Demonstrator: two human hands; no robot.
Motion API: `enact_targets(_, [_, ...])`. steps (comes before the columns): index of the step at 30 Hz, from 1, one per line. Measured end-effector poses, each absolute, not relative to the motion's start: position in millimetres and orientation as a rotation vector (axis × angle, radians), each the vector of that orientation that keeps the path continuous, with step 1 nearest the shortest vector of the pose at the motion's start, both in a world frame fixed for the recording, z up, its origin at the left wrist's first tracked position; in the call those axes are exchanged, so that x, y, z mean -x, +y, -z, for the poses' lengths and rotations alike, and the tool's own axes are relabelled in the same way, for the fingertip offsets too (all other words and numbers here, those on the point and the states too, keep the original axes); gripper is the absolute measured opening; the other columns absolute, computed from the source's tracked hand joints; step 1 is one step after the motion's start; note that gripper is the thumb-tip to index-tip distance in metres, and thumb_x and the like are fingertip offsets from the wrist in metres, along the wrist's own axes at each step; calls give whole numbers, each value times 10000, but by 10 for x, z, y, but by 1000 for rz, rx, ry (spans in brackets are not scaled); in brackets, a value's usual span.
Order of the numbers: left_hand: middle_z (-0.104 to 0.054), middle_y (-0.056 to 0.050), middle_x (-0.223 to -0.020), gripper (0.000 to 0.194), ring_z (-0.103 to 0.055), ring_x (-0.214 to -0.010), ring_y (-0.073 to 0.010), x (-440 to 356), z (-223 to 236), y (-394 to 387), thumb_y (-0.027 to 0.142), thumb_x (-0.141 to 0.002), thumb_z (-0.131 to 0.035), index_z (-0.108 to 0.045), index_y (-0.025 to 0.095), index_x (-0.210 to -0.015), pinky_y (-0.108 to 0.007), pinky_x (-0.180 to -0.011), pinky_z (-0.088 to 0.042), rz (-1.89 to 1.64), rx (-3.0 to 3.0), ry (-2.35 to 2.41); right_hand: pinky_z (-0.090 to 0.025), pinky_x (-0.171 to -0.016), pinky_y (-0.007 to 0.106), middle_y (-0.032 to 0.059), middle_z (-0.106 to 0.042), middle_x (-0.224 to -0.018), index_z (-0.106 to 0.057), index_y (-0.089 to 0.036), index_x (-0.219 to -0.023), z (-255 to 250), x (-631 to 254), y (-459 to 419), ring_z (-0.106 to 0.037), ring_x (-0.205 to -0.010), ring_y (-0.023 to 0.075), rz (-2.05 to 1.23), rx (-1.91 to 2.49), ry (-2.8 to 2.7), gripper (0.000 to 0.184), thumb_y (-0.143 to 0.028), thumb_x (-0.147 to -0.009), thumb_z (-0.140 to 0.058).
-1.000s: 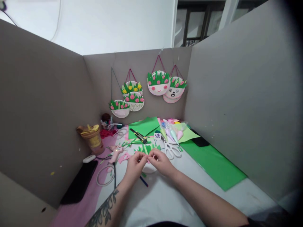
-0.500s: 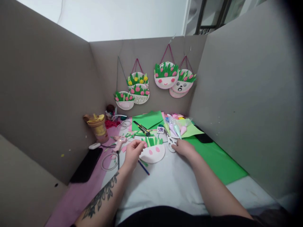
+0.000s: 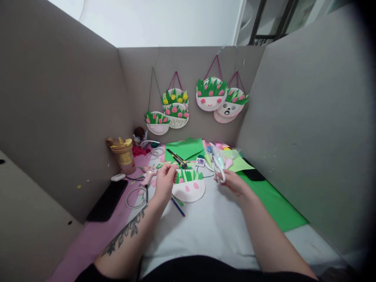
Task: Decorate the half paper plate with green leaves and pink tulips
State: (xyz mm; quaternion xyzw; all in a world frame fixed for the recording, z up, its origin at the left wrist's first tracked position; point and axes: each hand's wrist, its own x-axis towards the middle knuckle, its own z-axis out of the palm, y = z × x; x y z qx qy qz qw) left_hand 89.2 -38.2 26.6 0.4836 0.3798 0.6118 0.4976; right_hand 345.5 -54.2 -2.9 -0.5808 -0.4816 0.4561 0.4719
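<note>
My right hand [image 3: 232,183] holds white-handled scissors [image 3: 217,166] raised over the cloth, blades pointing up and away. My left hand [image 3: 166,179] is closed in a pinch by the left edge of the half paper plate; whatever lies between its fingertips is too small to make out. On the cloth between both hands lies that white half plate [image 3: 189,192], with green paper leaves along its top and pink oval spots on its front. A blue pencil-like stick [image 3: 178,207] rests just below it. Left of my left hand sits a pink glue gun [image 3: 149,176].
A yellow-black box cutter [image 3: 178,159] lies on green paper [image 3: 188,147] at the back. Piping bags [image 3: 221,158] stand back right. A lidded cup [image 3: 123,156], a coiled cable [image 3: 136,198] and a dark phone-like slab [image 3: 108,200] are left. Decorated plates [image 3: 210,102] hang on the grey back panel.
My right hand has lifted the scissors off the cloth and tilted them upright. My left hand has moved slightly up and stays pinched. The view has shifted a little.
</note>
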Motion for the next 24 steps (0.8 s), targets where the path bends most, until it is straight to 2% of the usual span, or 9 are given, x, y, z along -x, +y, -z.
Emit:
enact_targets(3, [-490,52,-595,162,-398,-478,-57,-998,-465,-374,321,-736,-612,-561,167,-726,-172,-430,-288,-1519,-1158,882,-474,-692,295,65,-650,-839,-624,-150,-873,-5,-3152,-617,-602,-735,176,-1212,1054,-1109,411,-358,-547,-764])
enact_targets(5, [-510,45,-617,174,-419,-497,-61,-1051,-569,-385,336,-749,-613,-562,171,-734,-173,-445,-310,-1583,-1143,849,-480,-708,319,58,-637,-854,-599,-163,-953,30,-2939,-665,-600,-729,175,-1273,918,-1075,498,-383,-546,-782])
enact_targets(9, [-545,30,-683,203,-473,-570,-69,-1087,-602,-422,360,-734,-652,-598,167,-764,-174,-509,-371,-1670,-1085,843,-433,-588,275,14,-562,-702,-560,-161,-844,123,-2629,-795,-514,-597,128,-1271,895,-1337,430,-500,-640,-728])
enact_targets(13, [-588,7,-752,206,-542,-683,-91,-1091,-477,-430,352,-731,-662,-604,156,-755,-198,-625,-446,-1666,-1041,830,-444,-656,309,36,-559,-772,-521,-162,-889,165,-2478,-902,-524,-679,155,-1156,919,-1651,461,-603,-764,-568])
enact_targets(17, [-614,-3,-775,195,-582,-730,-109,-1114,-389,-424,341,-747,-652,-582,159,-759,-227,-674,-483,-1672,-989,782,-430,-645,302,35,-539,-786,-488,-167,-876,256,-2415,-909,-502,-697,158,-1028,1016,-1796,421,-583,-813,-502])
enact_targets(21, [-633,-14,-779,191,-608,-727,-122,-1135,-368,-439,334,-765,-637,-558,160,-762,-245,-670,-503,-1675,-970,770,-422,-618,281,24,-544,-786,-481,-176,-905,353,-2381,-895,-505,-684,150,-1068,1067,-1798,354,-523,-833,-500])
enact_targets(24, [-644,-22,-804,190,-627,-719,-133,-1146,-348,-457,338,-780,-620,-548,162,-777,-250,-644,-507,-1677,-969,779,-422,-624,281,23,-546,-774,-481,-178,-895,361,-2359,-904,-508,-685,151,-1042,1035,-1812,369,-544,-845,-476])
